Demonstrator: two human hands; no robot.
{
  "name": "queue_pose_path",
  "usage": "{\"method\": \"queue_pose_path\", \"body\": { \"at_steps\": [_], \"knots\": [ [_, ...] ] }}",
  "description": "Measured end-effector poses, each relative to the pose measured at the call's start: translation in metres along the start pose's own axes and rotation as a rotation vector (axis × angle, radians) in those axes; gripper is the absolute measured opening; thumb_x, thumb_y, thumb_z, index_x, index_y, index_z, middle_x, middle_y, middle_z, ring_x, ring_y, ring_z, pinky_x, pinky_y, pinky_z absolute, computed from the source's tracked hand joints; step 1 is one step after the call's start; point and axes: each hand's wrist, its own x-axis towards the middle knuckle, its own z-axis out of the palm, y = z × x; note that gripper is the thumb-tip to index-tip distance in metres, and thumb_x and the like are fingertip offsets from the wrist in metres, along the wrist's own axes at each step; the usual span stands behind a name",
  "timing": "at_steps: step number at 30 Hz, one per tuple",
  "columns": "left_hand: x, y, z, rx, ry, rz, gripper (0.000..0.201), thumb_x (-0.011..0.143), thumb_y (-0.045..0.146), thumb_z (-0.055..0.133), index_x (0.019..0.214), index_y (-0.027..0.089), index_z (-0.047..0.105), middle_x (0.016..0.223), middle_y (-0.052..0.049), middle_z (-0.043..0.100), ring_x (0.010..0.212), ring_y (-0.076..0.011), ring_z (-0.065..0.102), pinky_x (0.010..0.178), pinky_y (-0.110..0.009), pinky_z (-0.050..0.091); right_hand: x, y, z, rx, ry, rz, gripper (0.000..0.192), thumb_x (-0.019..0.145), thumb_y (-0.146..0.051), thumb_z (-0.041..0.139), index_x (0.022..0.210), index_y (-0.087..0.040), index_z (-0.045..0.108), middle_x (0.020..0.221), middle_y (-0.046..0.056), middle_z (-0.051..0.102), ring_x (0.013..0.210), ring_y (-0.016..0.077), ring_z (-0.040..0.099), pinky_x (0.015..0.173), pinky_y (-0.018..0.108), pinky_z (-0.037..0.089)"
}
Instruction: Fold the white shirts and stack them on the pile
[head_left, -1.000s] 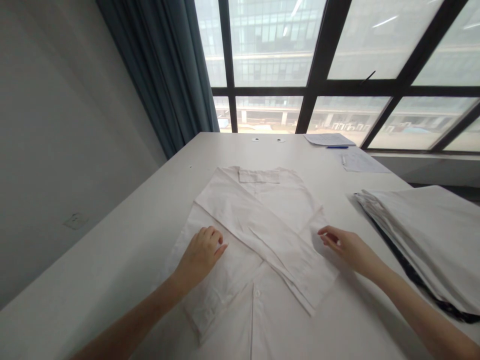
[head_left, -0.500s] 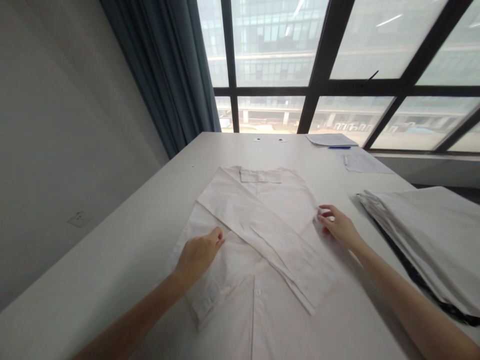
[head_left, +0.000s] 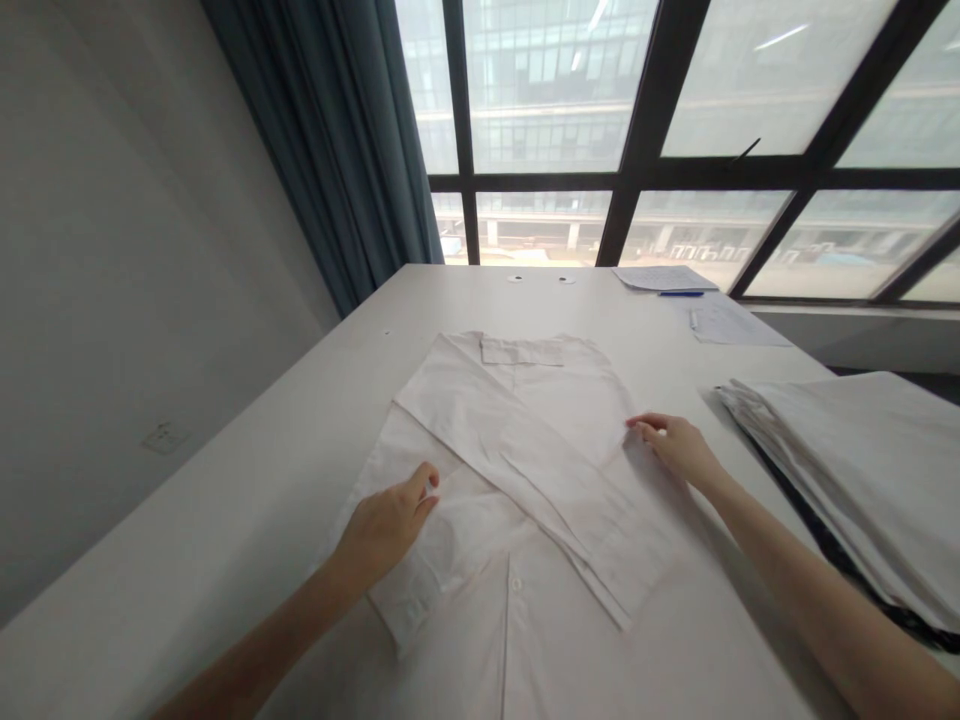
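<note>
A white button-up shirt (head_left: 525, 420) lies spread on the white table, its collar toward the window. Both sleeves are folded across the body, the upper sleeve (head_left: 517, 470) running diagonally down to the right. Over the left part of the shirt is my left hand (head_left: 386, 520), its thumb and forefinger apart and nothing between them. On the other side, the fingertips of my right hand (head_left: 679, 448) are pinched together at the shirt's right edge, by the side below the shoulder. A small button (head_left: 516, 583) shows on the front placket near me.
A stack of folded white cloth (head_left: 862, 450) with a dark layer under it lies at the right. Papers (head_left: 664, 279) and a blue pen (head_left: 681, 294) are at the table's far right. A blue curtain (head_left: 337, 130) hangs beside the window, left of the table's far end.
My left hand has drawn back slightly toward the left and its thumb and forefinger have parted. My right hand's fingers have closed in at the shirt's edge, moving slightly left.
</note>
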Motion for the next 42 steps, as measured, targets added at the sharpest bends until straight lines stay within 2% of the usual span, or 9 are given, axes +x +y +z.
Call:
{"method": "queue_pose_path", "body": {
  "at_steps": [4, 8, 11, 14, 19, 25, 32, 37, 42],
  "knots": [
    [-0.002, 0.001, 0.002, -0.021, 0.016, -0.003, 0.017, 0.098, 0.025, 0.035, 0.110, 0.023, 0.046, 0.091, -0.001, 0.068, 0.077, -0.0204, 0.068, 0.062, -0.027, 0.037, 0.022, -0.014, 0.009, -0.153, 0.011, -0.238, 0.024, 0.086, -0.023, 0.050, 0.093, -0.020, 0.072, 0.085, 0.006, 0.068, 0.072, 0.0175, 0.062, 0.070, 0.029, 0.047],
    [-0.006, 0.000, 0.003, -0.077, 0.021, -0.006, 0.018, 0.097, 0.025, 0.033, 0.110, 0.023, 0.046, 0.091, -0.003, 0.068, 0.079, -0.0222, 0.068, 0.064, -0.029, 0.039, 0.057, -0.044, 0.038, -0.279, -0.073, -0.463, 0.024, 0.089, -0.016, 0.048, 0.099, -0.020, 0.070, 0.106, 0.008, 0.066, 0.091, 0.0184, 0.061, 0.085, 0.030, 0.044],
    [-0.010, -0.007, 0.006, -0.175, 0.020, 0.040, 0.020, 0.095, 0.026, 0.033, 0.110, 0.022, 0.045, 0.091, -0.005, 0.067, 0.081, -0.0228, 0.067, 0.067, -0.030, 0.041, 0.084, -0.060, 0.058, -0.386, -0.103, -0.564, 0.027, 0.090, -0.013, 0.047, 0.107, -0.020, 0.068, 0.117, 0.010, 0.062, 0.109, 0.0228, 0.055, 0.094, 0.036, 0.038],
    [-0.013, -0.017, 0.010, -0.265, 0.059, 0.116, 0.021, 0.095, 0.027, 0.030, 0.106, 0.022, 0.047, 0.086, -0.004, 0.066, 0.080, -0.0224, 0.065, 0.072, -0.032, 0.042, 0.105, -0.067, 0.069, -0.482, -0.126, -0.614, 0.027, 0.093, -0.015, 0.045, 0.110, -0.020, 0.065, 0.120, 0.012, 0.061, 0.115, 0.0256, 0.051, 0.096, 0.041, 0.034],
    [-0.009, -0.028, 0.020, -0.315, 0.202, 0.166, 0.024, 0.094, 0.029, 0.025, 0.094, 0.022, 0.048, 0.079, -0.004, 0.064, 0.078, -0.0220, 0.062, 0.080, -0.037, 0.041, 0.120, -0.070, 0.071, -0.608, -0.152, -0.658, 0.022, 0.093, -0.021, 0.046, 0.107, -0.018, 0.063, 0.112, 0.013, 0.063, 0.110, 0.0271, 0.051, 0.096, 0.046, 0.028],
    [-0.007, -0.027, 0.016, -0.387, 0.164, 0.150, 0.018, 0.093, 0.030, 0.027, 0.093, 0.023, 0.043, 0.066, 0.002, 0.054, 0.067, -0.0195, 0.058, 0.071, -0.031, 0.040, 0.129, -0.070, 0.066, -0.664, -0.164, -0.661, 0.021, 0.090, -0.031, 0.053, 0.102, -0.022, 0.067, 0.110, 0.013, 0.061, 0.108, 0.0294, 0.047, 0.090, 0.043, 0.030],
    [-0.003, -0.032, 0.017, -0.398, 0.146, 0.119, 0.013, 0.091, 0.031, 0.029, 0.091, 0.023, 0.040, 0.064, 0.003, 0.049, 0.061, -0.0181, 0.055, 0.063, -0.028, 0.037, 0.130, -0.070, 0.069, -0.616, -0.067, -0.582, 0.021, 0.092, -0.028, 0.050, 0.102, -0.023, 0.068, 0.117, 0.013, 0.057, 0.110, 0.0286, 0.046, 0.091, 0.042, 0.032],
    [0.000, -0.037, 0.022, -0.324, 0.134, 0.120, 0.011, 0.085, 0.020, 0.038, 0.094, 0.022, 0.043, 0.071, 0.002, 0.053, 0.068, -0.0174, 0.057, 0.067, -0.028, 0.041, 0.117, -0.071, 0.080, -0.577, 0.019, -0.483, 0.028, 0.090, -0.017, 0.048, 0.113, -0.020, 0.064, 0.122, 0.016, 0.055, 0.113, 0.0303, 0.047, 0.092, 0.045, 0.035],
    [-0.002, -0.026, 0.013, -0.064, 0.244, 0.246, 0.020, 0.083, 0.011, 0.042, 0.097, 0.020, 0.052, 0.100, -0.006, 0.057, 0.095, -0.0217, 0.056, 0.085, -0.037, 0.042, 0.091, -0.088, 0.086, -0.530, 0.024, -0.480, 0.035, 0.090, -0.014, 0.045, 0.122, -0.019, 0.057, 0.129, 0.016, 0.053, 0.119, 0.0284, 0.047, 0.094, 0.041, 0.037]
  ]
}}
